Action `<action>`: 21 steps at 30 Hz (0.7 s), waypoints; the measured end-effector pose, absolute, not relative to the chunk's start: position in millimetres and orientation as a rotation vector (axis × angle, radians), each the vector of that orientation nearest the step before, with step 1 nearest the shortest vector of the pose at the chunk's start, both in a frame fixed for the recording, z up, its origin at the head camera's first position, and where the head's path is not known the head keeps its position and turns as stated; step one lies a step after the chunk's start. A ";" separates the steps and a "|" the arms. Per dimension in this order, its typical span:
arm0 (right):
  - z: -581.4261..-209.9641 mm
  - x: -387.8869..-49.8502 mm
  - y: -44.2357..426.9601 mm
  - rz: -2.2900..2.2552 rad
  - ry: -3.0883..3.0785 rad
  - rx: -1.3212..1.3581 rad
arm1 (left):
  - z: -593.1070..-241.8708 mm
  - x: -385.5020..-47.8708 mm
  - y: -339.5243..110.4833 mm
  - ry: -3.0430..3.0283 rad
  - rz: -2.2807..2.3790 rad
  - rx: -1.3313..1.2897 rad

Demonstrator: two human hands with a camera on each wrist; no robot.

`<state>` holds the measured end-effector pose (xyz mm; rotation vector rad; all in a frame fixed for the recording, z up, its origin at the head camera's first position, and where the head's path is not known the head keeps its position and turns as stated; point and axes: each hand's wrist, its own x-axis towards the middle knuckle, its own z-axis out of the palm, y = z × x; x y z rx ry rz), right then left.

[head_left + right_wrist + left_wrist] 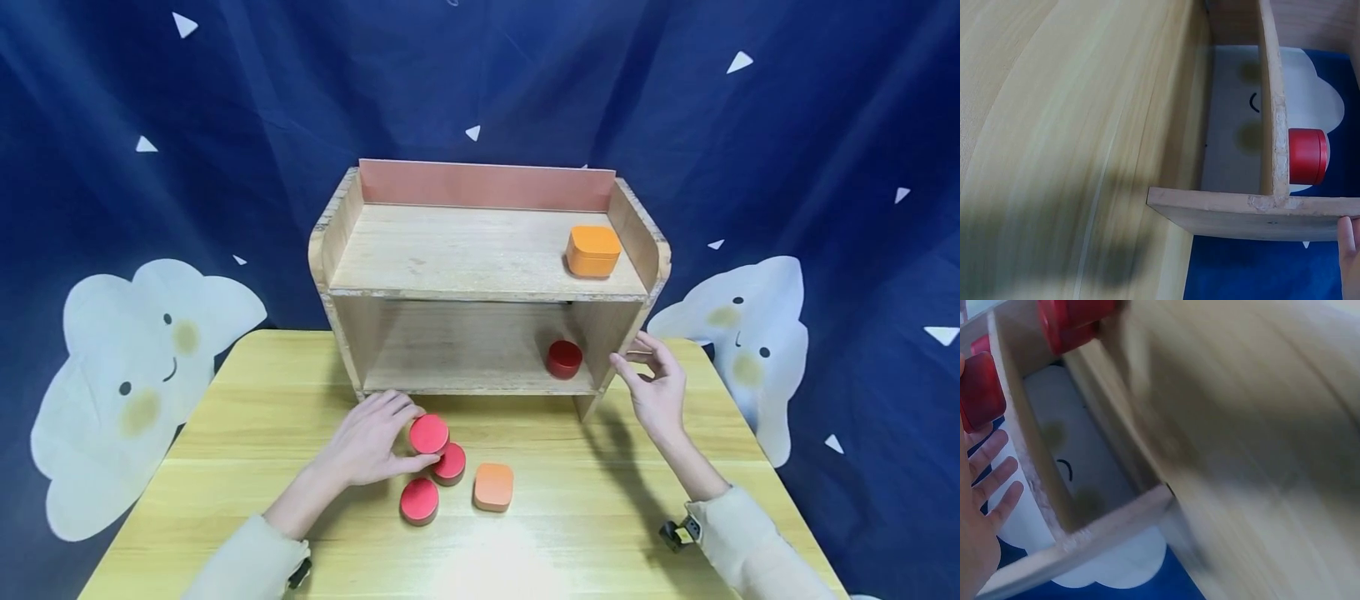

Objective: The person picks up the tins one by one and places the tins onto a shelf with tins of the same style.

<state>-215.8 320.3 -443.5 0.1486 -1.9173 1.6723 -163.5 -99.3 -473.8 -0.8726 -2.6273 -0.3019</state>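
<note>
I see the left hand [375, 442] pinching one red round container [429, 434] between thumb and fingers, near the shelf's left front; it partly hides a second red container [450, 468], and I can't tell whether they touch. The left wrist view cuts this hand off. The right hand [658, 387], thumb and fingers parted, meets the shelf [450, 250] at its right side; with fingertips partly hidden, I can't tell whether it grips the panel.

R hand [1350, 257] is touching wooden side panel [1235, 217]; red rnd container [1305, 156] is sitting on shelf brd [1276, 119], w/ blue backdrop [1247, 269] showing bhnd it.
</note>
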 end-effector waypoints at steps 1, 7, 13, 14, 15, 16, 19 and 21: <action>-443.2 -215.5 320.1 1.676 -1.912 0.146 | -472.6 -165.1 -96.6 -2.627 -0.313 -0.879; -440.8 -214.2 317.7 1.691 -1.899 0.144 | -465.2 -174.1 -83.7 -2.615 -0.344 -0.894; -442.4 -215.7 316.9 1.704 -1.878 0.153 | -458.7 -187.0 -76.1 -2.582 -0.380 -0.909; -442.9 -216.1 316.9 1.706 -1.874 0.156 | -457.8 -189.1 -74.7 -2.585 -0.387 -0.914; -443.4 -216.4 317.0 1.707 -1.870 0.159 | -456.8 -191.0 -73.2 -2.592 -0.387 -0.913; -443.8 -216.7 317.2 1.709 -1.867 0.162 | -455.8 -192.9 -71.5 -2.600 -0.395 -0.912; -444.8 -216.9 318.0 1.708 -1.870 0.162 | -453.0 -198.4 -65.3 -2.631 -0.417 -0.896; -445.1 -216.7 318.6 1.710 -1.870 0.155 | -452.0 -202.2 -60.4 -2.641 -0.427 -0.884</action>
